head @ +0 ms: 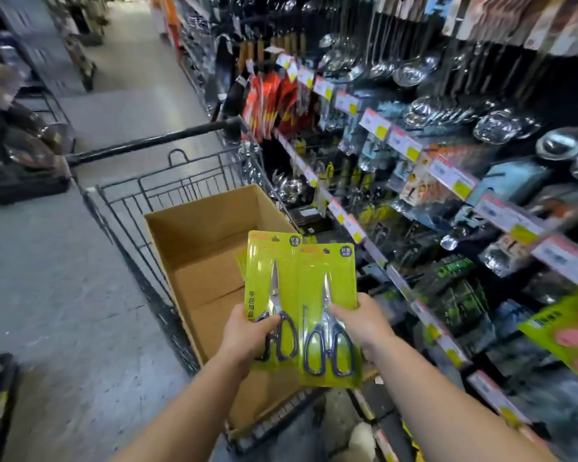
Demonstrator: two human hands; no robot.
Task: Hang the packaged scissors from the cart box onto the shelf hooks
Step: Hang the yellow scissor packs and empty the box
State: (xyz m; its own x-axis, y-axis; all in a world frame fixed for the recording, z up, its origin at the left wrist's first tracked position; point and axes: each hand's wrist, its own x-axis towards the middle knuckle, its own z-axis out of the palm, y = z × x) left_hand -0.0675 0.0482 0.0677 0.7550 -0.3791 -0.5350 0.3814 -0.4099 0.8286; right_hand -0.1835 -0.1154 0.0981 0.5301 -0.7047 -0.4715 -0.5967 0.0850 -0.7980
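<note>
Hands split the load: your left hand (244, 335) grips one scissors pack (272, 295), your right hand (361, 320) another scissors pack (329, 315), hang-holes up for the shelf hooks.

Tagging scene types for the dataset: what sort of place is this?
Most likely a retail store aisle, in the kitchenware section. A wire shopping cart carries a cardboard box, the shelf edges bear price tags, and steel ladles hang above.
</note>
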